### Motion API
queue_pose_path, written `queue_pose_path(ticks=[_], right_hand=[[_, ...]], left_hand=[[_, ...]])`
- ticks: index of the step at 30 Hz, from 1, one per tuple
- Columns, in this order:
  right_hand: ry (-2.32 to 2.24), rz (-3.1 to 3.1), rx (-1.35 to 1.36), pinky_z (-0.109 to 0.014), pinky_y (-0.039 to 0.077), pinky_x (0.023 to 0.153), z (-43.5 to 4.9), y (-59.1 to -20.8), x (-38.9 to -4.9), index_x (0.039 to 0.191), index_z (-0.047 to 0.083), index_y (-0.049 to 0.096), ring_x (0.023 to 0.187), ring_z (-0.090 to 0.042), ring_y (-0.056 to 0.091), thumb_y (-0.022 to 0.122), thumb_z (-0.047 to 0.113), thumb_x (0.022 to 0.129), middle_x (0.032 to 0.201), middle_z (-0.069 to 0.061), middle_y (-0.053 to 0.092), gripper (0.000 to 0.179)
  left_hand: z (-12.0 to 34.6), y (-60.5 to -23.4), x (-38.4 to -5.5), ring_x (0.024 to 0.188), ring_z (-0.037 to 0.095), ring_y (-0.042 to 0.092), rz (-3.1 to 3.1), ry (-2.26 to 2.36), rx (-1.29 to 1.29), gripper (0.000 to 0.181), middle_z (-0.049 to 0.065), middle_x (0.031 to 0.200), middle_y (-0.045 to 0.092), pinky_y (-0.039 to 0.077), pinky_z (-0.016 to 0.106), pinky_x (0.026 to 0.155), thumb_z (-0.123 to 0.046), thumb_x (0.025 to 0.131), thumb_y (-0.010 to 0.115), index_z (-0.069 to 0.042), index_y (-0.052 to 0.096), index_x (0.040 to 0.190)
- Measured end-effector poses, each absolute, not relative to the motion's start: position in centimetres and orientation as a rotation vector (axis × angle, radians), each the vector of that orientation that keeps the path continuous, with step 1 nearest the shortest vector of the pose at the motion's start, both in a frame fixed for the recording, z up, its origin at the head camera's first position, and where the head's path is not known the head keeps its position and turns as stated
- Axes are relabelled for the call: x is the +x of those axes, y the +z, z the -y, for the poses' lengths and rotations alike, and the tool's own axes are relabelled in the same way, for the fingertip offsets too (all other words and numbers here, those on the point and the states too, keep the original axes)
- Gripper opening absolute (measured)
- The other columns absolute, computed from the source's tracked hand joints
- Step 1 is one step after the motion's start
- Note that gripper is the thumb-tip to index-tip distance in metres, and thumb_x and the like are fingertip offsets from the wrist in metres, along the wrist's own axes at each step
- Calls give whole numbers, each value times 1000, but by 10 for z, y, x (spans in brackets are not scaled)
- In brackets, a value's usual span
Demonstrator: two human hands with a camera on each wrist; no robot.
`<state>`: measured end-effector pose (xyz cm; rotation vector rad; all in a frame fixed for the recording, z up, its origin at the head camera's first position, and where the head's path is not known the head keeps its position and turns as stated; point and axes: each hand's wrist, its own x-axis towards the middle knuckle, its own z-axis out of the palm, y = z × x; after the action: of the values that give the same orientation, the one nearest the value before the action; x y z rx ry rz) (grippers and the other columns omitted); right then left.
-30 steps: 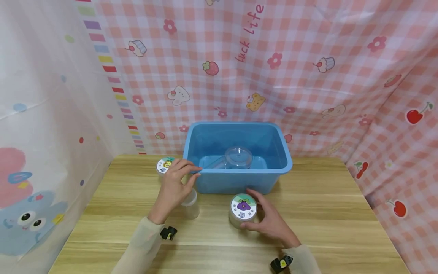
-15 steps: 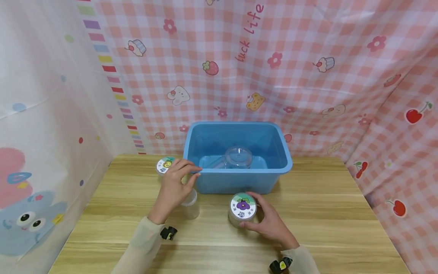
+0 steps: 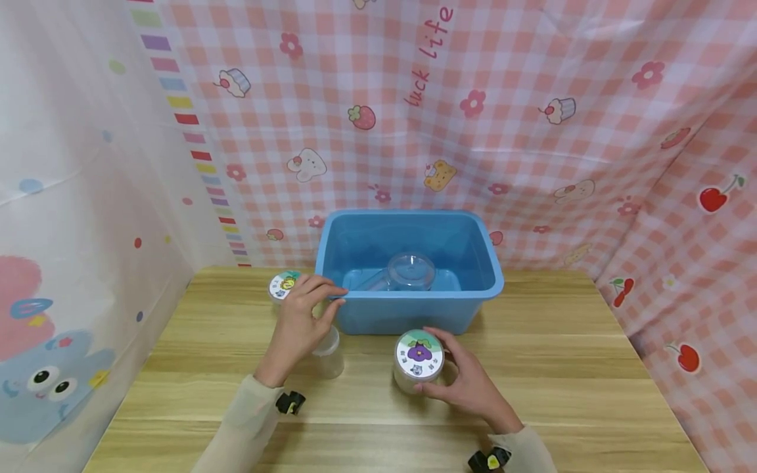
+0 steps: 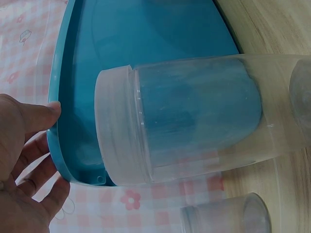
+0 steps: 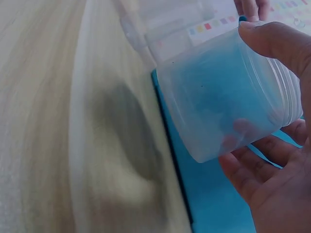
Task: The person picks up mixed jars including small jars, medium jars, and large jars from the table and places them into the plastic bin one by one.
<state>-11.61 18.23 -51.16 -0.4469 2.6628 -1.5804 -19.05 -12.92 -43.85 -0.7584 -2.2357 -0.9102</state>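
Observation:
A clear plastic jar (image 5: 209,97) with a round lid showing a purple eggplant picture (image 3: 419,353) is gripped in my right hand (image 3: 467,384), thumb on the near side and fingers behind. It is held just above the wooden table, its dark shadow (image 5: 131,131) apart from it in the right wrist view. My left hand (image 3: 301,322) pinches the rim of a blue plastic tub (image 3: 414,312) at its front left corner, with the thumb (image 4: 46,114) on the rim. Inside the tub lies a clear jar (image 3: 411,272) on its bottom.
Beside my left wrist stands a narrow clear jar (image 3: 329,358) with a whitish lid. Farther back, another jar with a yellow-pictured lid (image 3: 284,285) is partly covered by my left hand. A pink checked cloth (image 3: 378,131) hangs behind the table (image 3: 568,368).
My right hand has raised the eggplant-lidded jar slightly, bringing its lid a little nearer the head camera. The left hand keeps its hold on the tub rim.

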Motion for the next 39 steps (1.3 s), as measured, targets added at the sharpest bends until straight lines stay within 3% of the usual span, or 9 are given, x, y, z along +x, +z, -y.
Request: queue_pose_path(ticks=[12, 21, 31, 39], right_hand=[[-1554, -2721, -584, -43, 53, 106, -179, -481, -106, 153, 24, 44, 130, -12, 56, 93, 45, 72, 148, 14, 54, 98], [-1549, -2780, -695, -36, 54, 103, -184, -453, -104, 153, 36, 40, 129, -11, 57, 94, 41, 73, 149, 12, 54, 97], [-1585, -2807, -815, -29, 52, 104, -192, -416, -101, 155, 19, 42, 126, -10, 60, 97, 26, 70, 144, 5, 59, 102], [-1531, -2932, -822, -18, 45, 107, -205, -389, -105, 155, 28, 40, 128, -5, 57, 97, 19, 69, 146, 3, 59, 104]], left_hand=[[130, -438, -190, 97, 20, 61, 2240, -914, -763, 16, 1, 97, 72, 54, 35, 80, -5, 83, 85, -9, 80, 98], [131, -438, -190, 96, 19, 61, 2244, -908, -757, 18, 1, 96, 72, 54, 34, 80, -5, 82, 86, -11, 80, 98], [131, -438, -190, 96, 20, 61, 2239, -906, -769, 16, 1, 96, 72, 54, 34, 79, -5, 83, 85, -9, 80, 98], [131, -438, -191, 96, 20, 60, 2234, -895, -770, 17, 1, 96, 72, 54, 33, 79, -4, 82, 85, -9, 80, 98]])
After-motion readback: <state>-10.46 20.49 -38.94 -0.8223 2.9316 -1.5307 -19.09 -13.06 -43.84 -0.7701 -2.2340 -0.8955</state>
